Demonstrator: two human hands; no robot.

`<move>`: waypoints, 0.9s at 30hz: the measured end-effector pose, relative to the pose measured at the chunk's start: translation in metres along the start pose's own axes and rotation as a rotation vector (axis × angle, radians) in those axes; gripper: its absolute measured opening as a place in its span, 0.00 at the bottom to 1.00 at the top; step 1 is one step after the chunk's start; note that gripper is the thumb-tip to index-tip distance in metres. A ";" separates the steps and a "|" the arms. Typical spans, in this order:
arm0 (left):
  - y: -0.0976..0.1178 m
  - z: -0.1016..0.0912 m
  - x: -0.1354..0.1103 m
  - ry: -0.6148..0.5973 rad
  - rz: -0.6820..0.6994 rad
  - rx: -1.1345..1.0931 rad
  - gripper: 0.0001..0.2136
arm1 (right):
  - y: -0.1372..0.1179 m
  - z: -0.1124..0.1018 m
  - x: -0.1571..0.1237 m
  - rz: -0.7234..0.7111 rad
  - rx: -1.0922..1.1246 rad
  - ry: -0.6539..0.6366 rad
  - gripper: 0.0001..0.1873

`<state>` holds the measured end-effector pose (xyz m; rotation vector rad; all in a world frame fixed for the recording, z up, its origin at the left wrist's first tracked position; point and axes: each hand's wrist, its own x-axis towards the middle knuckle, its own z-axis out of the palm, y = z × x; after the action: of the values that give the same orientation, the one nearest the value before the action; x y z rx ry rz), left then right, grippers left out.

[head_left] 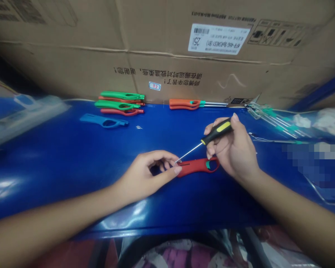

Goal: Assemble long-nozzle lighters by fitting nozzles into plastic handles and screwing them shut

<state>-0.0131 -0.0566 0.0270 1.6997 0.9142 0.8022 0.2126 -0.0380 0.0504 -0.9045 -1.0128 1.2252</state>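
A red plastic handle point(197, 166) lies on the blue table point(72, 163) in front of me. My left hand point(147, 175) pinches its left end between thumb and fingers. My right hand point(231, 149) grips a black and yellow screwdriver point(216, 131) and rests against the handle's right end. The thin shaft slants down to the left, and its tip meets the handle's left end beside my left fingertips.
Green and red handles point(120, 104) are stacked at the back, with a blue handle point(103, 121) in front of them. An orange handle with a metal rod point(185, 104) lies by the large cardboard box point(167, 48). Clear bags with parts point(273, 119) sit at the right.
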 end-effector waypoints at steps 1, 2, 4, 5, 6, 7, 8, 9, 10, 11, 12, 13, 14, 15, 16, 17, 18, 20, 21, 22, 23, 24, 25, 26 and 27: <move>0.000 0.000 0.000 0.014 -0.022 0.003 0.10 | 0.000 0.000 0.000 -0.007 0.005 -0.006 0.23; -0.001 0.000 0.000 0.023 -0.033 0.012 0.09 | 0.001 -0.001 0.000 -0.015 0.008 -0.011 0.23; -0.003 -0.001 0.000 0.028 -0.032 0.031 0.08 | 0.002 -0.002 0.000 -0.028 0.009 -0.018 0.22; -0.004 -0.001 0.000 0.029 -0.028 0.042 0.07 | 0.002 -0.002 0.000 -0.034 0.008 -0.020 0.22; -0.004 -0.001 0.000 0.026 -0.024 0.052 0.07 | 0.003 -0.003 0.000 -0.039 0.007 -0.021 0.22; -0.005 -0.002 0.000 0.023 -0.021 0.061 0.07 | 0.003 -0.003 0.000 -0.043 0.007 -0.023 0.22; -0.005 -0.002 0.001 0.019 -0.019 0.068 0.07 | 0.003 -0.003 0.000 -0.046 0.006 -0.024 0.23; -0.005 -0.002 0.001 0.015 -0.016 0.072 0.08 | 0.002 -0.003 0.000 -0.049 0.005 -0.025 0.23; -0.005 -0.002 0.001 0.012 -0.012 0.075 0.08 | 0.002 -0.003 0.000 -0.052 0.003 -0.026 0.23; -0.005 -0.003 0.002 0.009 -0.008 0.078 0.08 | 0.002 -0.003 0.000 -0.056 0.000 -0.027 0.23; -0.004 -0.003 0.002 0.008 -0.003 0.082 0.08 | 0.002 -0.003 0.001 -0.059 -0.004 -0.028 0.23; -0.004 -0.003 0.002 0.006 0.001 0.088 0.08 | 0.002 -0.002 0.000 -0.064 -0.008 -0.029 0.23; -0.004 -0.003 0.002 0.003 0.007 0.096 0.08 | 0.002 -0.002 0.000 -0.069 -0.012 -0.031 0.23; -0.003 -0.003 0.002 -0.001 0.013 0.104 0.08 | 0.002 -0.002 0.000 -0.078 -0.019 -0.034 0.23; -0.003 -0.003 0.002 -0.007 0.018 0.113 0.08 | 0.001 -0.002 0.000 -0.089 -0.027 -0.039 0.23; -0.003 -0.003 0.002 -0.015 0.025 0.121 0.08 | 0.001 -0.001 -0.001 -0.104 -0.036 -0.047 0.22; -0.004 -0.002 0.002 -0.022 0.032 0.128 0.07 | 0.001 -0.001 -0.002 -0.119 -0.048 -0.061 0.21; -0.005 -0.001 0.001 -0.038 0.041 0.141 0.07 | -0.001 -0.002 -0.005 -0.153 -0.078 -0.110 0.18; -0.006 0.000 0.000 -0.048 0.044 0.145 0.06 | -0.002 -0.002 -0.007 -0.168 -0.095 -0.145 0.17; -0.007 0.001 -0.001 -0.063 0.051 0.145 0.06 | -0.004 -0.002 -0.009 -0.180 -0.115 -0.185 0.15; -0.007 0.002 -0.001 -0.084 0.058 0.139 0.06 | -0.006 -0.003 -0.011 -0.192 -0.138 -0.224 0.14; -0.007 0.003 -0.002 -0.107 0.066 0.129 0.06 | -0.008 -0.003 -0.013 -0.209 -0.166 -0.255 0.12; -0.007 0.004 -0.002 -0.127 0.074 0.117 0.06 | -0.009 -0.003 -0.015 -0.234 -0.197 -0.276 0.10; -0.007 0.004 -0.002 -0.139 0.080 0.107 0.06 | -0.011 -0.002 -0.018 -0.265 -0.230 -0.289 0.09; -0.007 0.005 -0.002 -0.143 0.079 0.101 0.06 | -0.013 -0.001 -0.020 -0.305 -0.263 -0.296 0.11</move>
<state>-0.0111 -0.0588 0.0192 1.8664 0.8050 0.6858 0.2169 -0.0597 0.0597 -0.7445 -1.5172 0.9974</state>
